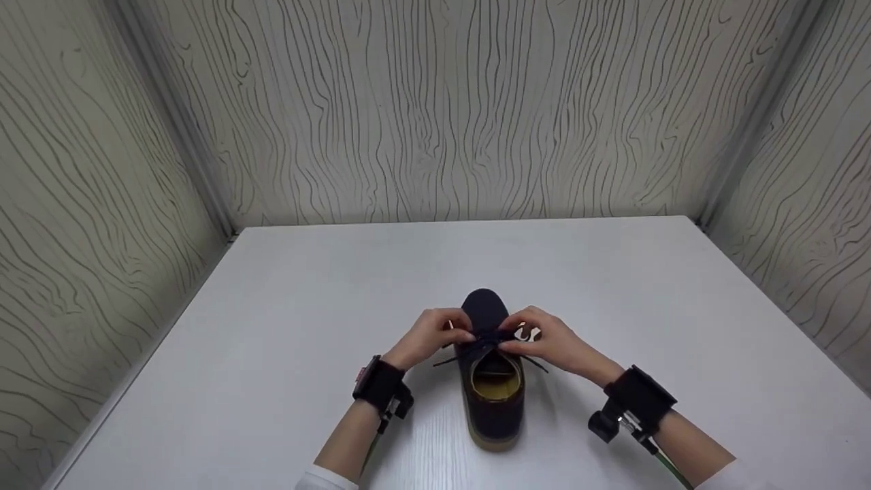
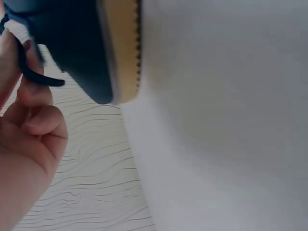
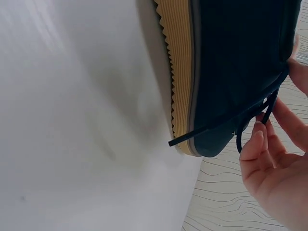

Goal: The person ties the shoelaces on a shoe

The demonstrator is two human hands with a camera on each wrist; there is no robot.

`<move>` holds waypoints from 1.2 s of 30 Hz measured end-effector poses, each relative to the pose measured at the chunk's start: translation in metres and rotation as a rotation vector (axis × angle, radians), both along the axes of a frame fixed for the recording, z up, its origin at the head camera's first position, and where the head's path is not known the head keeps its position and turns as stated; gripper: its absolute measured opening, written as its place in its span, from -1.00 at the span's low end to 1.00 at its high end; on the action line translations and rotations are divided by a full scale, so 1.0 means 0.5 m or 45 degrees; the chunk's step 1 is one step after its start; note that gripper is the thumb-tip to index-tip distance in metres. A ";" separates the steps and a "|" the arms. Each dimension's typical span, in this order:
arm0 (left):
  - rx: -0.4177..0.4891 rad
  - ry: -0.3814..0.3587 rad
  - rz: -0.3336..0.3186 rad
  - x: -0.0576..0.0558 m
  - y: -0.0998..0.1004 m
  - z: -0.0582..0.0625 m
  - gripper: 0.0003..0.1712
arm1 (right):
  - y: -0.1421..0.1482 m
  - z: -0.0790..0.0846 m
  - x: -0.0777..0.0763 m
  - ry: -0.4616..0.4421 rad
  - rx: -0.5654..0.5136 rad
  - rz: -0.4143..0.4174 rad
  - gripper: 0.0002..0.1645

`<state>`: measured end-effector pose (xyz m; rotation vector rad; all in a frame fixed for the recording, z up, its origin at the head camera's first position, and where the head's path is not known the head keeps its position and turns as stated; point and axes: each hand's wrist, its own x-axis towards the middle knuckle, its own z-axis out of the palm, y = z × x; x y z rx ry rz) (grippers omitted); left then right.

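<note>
A dark navy lace-up shoe (image 1: 497, 416) with a tan ridged sole stands upright, toe pointing away from me. My left hand (image 1: 427, 335) is on the left of its lacing, thumb and forefinger pinching the dark shoelace (image 2: 41, 78). On the opposite side, my right hand (image 1: 550, 344) pinches the lace too, and a loop hangs by its fingers. One loose lace end (image 3: 192, 135) crosses the shoe's side towards the sole in the right wrist view. The fingertips hide part of the knot area, while the shoe's opening and yellowish insole (image 1: 497, 388) show.
The shoe stands on a white table (image 1: 326, 272). Wood-grain patterned panels (image 1: 435, 109) rise behind the table and at both sides. Each wrist wears a black strap with a small camera; a green cable (image 1: 674, 469) trails from the right one.
</note>
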<state>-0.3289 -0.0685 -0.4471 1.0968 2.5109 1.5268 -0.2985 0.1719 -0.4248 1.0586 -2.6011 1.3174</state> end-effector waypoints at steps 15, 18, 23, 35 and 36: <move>-0.182 -0.121 0.034 -0.001 -0.016 0.007 -0.82 | 0.003 0.000 0.000 -0.099 -0.012 -0.004 -0.67; -0.214 -0.142 0.054 0.001 -0.021 0.012 -0.81 | 0.003 -0.005 -0.008 -0.122 -0.029 0.025 -0.65; -0.269 -0.150 0.074 0.001 -0.027 0.025 -0.77 | 0.000 0.002 -0.016 -0.106 -0.013 0.037 -0.64; -0.277 -0.065 0.149 -0.043 -0.027 0.083 -0.74 | -0.003 0.052 -0.052 -0.006 0.007 -0.005 -0.59; -0.269 -0.021 0.179 -0.048 -0.027 0.089 -0.73 | -0.001 0.058 -0.057 0.008 0.000 -0.024 -0.58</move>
